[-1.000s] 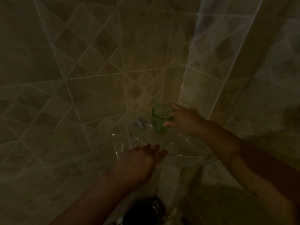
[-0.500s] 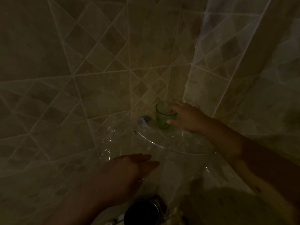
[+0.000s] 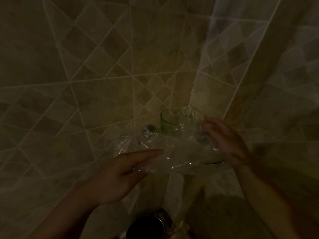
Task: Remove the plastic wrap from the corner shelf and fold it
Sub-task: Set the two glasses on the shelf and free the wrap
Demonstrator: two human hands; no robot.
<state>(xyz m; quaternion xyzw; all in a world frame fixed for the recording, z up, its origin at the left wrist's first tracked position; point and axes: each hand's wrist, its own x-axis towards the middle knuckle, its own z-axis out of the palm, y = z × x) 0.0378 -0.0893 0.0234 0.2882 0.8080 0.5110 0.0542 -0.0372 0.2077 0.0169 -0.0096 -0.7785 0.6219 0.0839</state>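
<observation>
A crumpled sheet of clear plastic wrap (image 3: 174,150) hangs stretched between my two hands, just above the glass corner shelf (image 3: 211,163). My left hand (image 3: 120,175) grips the wrap's near left edge between thumb and outstretched fingers. On the far right side, my right hand (image 3: 224,140) is blurred, with its fingers curled on the wrap. At the back of the shelf, close to the wall corner, a green cup (image 3: 165,119) stands upright, partly veiled by the wrap.
Tiled walls meet in the corner right behind the shelf. A round chrome shelf mount (image 3: 147,129) sits on the left wall. A dark round metal container (image 3: 146,226) stands on the floor below. The light is very dim.
My right hand let go of the green cup and took hold of the wrap. My left hand rose and closed on the wrap's near edge, and the sheet lifted off the shelf.
</observation>
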